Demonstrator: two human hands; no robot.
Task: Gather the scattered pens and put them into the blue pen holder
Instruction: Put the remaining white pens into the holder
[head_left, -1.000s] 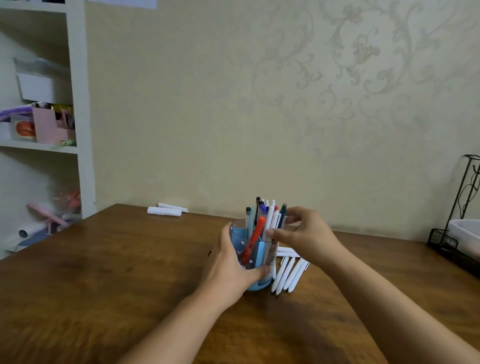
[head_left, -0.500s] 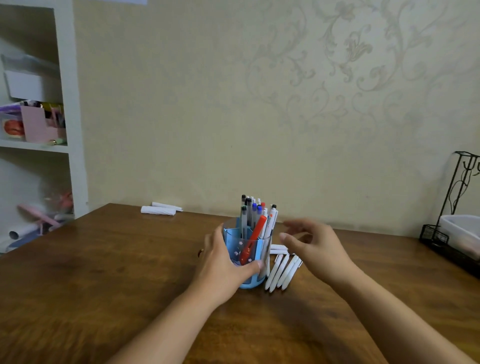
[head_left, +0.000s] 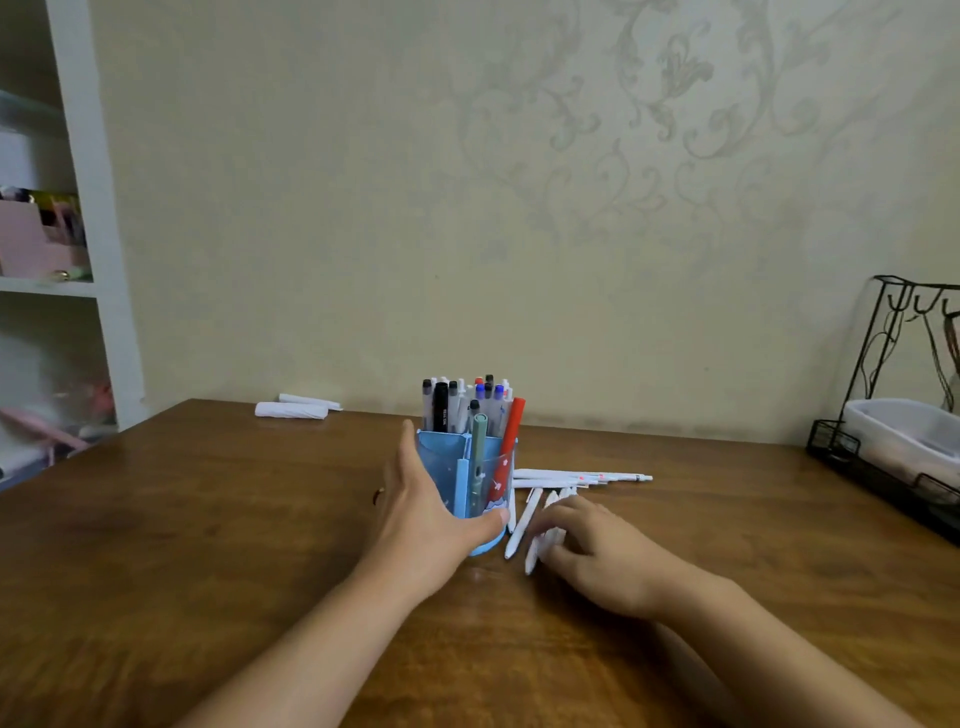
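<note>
A: Right, where do the loose pens (head_left: 524, 522) lie?

B: Lower centre of the frame, flat on the table (head_left: 208, 545), just right of the blue pen holder (head_left: 457, 478). Their long axes run from lower centre up toward the holder. A second white bunch (head_left: 576, 477) lies crosswise behind them, tips pointing to the right edge.

A: Hands?

B: The right hand (head_left: 587, 545) is nearer, down on the near bunch, fingers curled over the pens. Whether it has closed a grip, I cannot tell. The left hand (head_left: 431, 512) wraps the holder, thumb across its front.

A: And the holder?

B: Upright at centre, already crowded with pens. I judge the next move to be a short lift leftward and up, turning the pens on end.
</note>
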